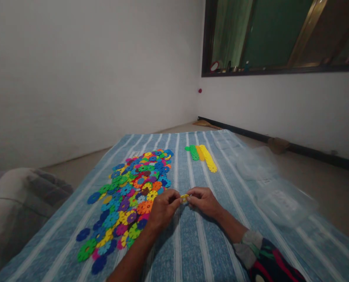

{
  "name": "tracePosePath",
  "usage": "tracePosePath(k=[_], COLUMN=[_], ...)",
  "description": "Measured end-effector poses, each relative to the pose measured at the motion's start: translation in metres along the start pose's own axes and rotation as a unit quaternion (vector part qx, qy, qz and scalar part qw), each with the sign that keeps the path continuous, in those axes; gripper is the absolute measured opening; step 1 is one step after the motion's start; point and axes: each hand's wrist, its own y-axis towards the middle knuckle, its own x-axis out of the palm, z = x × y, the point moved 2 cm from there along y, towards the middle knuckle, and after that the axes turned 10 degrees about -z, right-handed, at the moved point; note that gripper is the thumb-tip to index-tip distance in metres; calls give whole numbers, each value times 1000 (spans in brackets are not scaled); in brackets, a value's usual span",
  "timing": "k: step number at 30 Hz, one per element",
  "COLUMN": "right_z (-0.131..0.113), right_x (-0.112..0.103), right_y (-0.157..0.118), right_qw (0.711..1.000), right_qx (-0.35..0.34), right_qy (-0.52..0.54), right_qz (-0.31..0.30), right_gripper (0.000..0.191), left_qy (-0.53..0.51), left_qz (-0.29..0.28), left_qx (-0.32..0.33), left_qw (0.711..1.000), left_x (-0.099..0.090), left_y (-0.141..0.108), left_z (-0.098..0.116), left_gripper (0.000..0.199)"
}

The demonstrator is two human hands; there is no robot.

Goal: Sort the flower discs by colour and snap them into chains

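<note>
Between my two hands, just above the striped cloth, is a yellow notched plastic disc point(184, 198); whether it is one disc or two joined is too small to tell. My left hand point(166, 204) pinches its left side between thumb and fingertips. On the other side, my right hand point(203, 200) grips it the same way. A heap of notched discs point(127, 192) in many colours spreads to the left of my left hand. Beyond my right hand lie overlapping rows of discs: a green row point(194, 153), an orange row point(201, 153) and a longer yellow row point(209, 158).
A blue and white striped cloth point(189, 243) covers the low work surface. Clear plastic bags point(286, 201) lie along its right side. Grey fabric point(22, 196) bulges at the far left. White walls and a dark-framed window point(268, 35) stand behind.
</note>
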Motion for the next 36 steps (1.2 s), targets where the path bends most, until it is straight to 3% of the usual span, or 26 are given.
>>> tracePosePath(k=[4,7,8,10,13,17,21,28,36], right_z=[-2,-1,-1,1,7,16,26,48,49], right_x=[-10,-45,-62,-94,-131,-147,-150,-161,-159], right_y=[3,5,4,1,-1,5,12,14,15], right_qw=[1000,992,980,953,918,895,878,797,769], right_qx=[10,34,36,43,79,114,132,173,236], right_qy=[4,-12,-38,-122,-230,-327,-390,-522,-544], right_qz=[1,121,193,272,312,281,246,248,238], right_gripper=[20,26,30,35,42,44,45,43,45], left_qy=[10,33,43,70,110,142,168,191,232], left_qz=[12,46,59,80,92,105,126,111,96], left_qx=[9,9,6,-9,-60,-126,-172,-195,-179], left_qw=[1000,998,997,994,988,976,962,955,951], left_x=[3,-9,-17,-36,-70,-107,-124,-123,-112], left_y=[0,0,0,-1,-4,-16,-29,-34,-28], left_z=[-3,-5,-6,-11,-26,-49,-69,-90,-87], left_gripper=[22,20,20,22,24,26,24,16,14])
